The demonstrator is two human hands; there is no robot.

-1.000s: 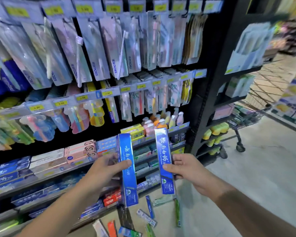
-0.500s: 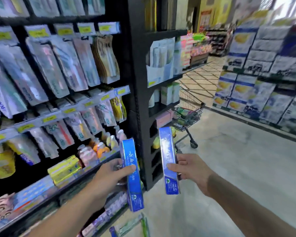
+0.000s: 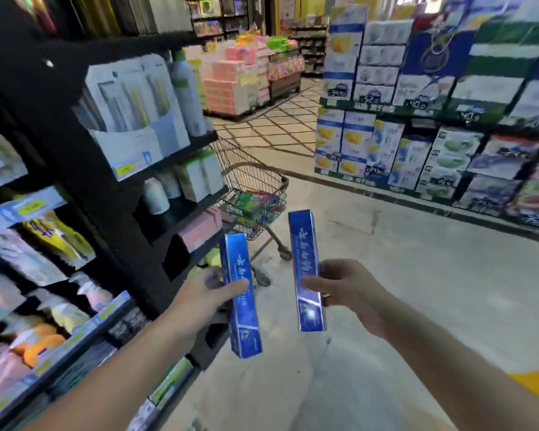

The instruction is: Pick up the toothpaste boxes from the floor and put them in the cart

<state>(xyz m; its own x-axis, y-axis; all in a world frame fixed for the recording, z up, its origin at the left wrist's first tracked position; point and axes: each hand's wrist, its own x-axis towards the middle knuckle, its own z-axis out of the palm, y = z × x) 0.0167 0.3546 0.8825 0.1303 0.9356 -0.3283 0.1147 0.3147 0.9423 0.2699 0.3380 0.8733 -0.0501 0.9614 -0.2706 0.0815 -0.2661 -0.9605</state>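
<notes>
Ahead, a pale shop floor (image 3: 417, 306) is seen, flanked on the left by a tall black shelf unit (image 3: 84, 169) stocked with packets and bottles, and on the right by stacked cartons (image 3: 433, 119) bearing price tags. A wire cart (image 3: 255, 194) is parked just beside the end of the shelf unit, well beyond the hands, with several coloured packs lying in its basket. Two long blue toothpaste boxes are held upright in the foreground, apart from each other. The left box (image 3: 240, 293) is gripped at its middle by the left hand (image 3: 206, 293), thumb across the front. The right box (image 3: 305, 269) is pinched at its middle by the right hand (image 3: 346, 287).
</notes>
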